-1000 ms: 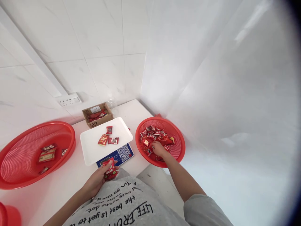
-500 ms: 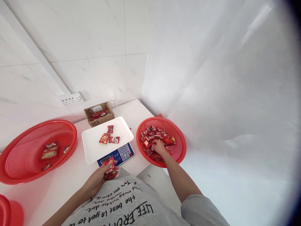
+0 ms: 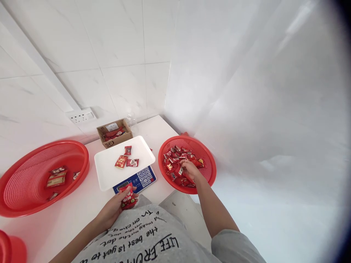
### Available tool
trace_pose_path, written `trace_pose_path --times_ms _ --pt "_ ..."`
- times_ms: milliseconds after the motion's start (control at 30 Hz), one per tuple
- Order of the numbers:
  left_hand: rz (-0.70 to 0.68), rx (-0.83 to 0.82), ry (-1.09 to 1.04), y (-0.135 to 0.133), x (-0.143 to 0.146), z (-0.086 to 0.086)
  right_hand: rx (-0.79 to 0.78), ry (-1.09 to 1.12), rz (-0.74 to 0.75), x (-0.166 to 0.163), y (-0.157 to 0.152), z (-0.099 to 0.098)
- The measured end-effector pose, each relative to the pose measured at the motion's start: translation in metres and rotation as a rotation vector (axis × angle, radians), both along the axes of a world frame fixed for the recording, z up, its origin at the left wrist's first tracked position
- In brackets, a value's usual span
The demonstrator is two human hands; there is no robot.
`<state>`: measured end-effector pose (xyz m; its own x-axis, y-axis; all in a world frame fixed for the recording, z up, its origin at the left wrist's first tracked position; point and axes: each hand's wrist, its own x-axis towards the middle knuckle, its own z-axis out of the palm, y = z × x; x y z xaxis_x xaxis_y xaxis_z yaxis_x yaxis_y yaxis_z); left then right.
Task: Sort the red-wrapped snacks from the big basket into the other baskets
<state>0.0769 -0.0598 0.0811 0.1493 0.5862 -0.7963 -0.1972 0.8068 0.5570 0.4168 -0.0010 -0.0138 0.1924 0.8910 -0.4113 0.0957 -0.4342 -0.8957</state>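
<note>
My left hand (image 3: 113,208) is closed round a red snack packet (image 3: 128,197) just in front of the blue scale (image 3: 139,179). My right hand (image 3: 191,170) reaches into the small red basket (image 3: 208,160) on the right, fingers curled among several red candy packets (image 3: 178,157); whether it grips one I cannot make out. The scale's white tray (image 3: 109,171) carries three red packets (image 3: 126,159).
A large red basket (image 3: 16,197) with a few packets stands at the left. A small cardboard box (image 3: 114,132) of red packets sits behind the scale by the tiled wall. A wall socket (image 3: 81,115) is above it. Another red rim (image 3: 8,250) shows at bottom left.
My right hand has shifted slightly right and up within the small basket, stirring the packets. My left hand keeps still with its packet.
</note>
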Motion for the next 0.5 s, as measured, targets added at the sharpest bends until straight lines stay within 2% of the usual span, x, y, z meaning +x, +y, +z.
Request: trace_pose_path --times_ms 100,200,333,500 --pt "0.016 -0.012 -0.008 0.000 0.000 0.000 -0.003 -0.030 0.024 -0.002 0.000 0.004" --pt "0.028 -0.027 -0.006 0.000 -0.001 -0.002 -0.057 -0.134 0.117 -0.003 -0.001 0.004" --pt "0.033 -0.025 -0.008 0.000 -0.002 -0.004 -0.149 -0.401 0.238 -0.001 -0.001 -0.004" --pt "0.028 -0.029 0.000 0.000 -0.001 -0.006 -0.232 -0.764 0.246 -0.002 0.000 -0.019"
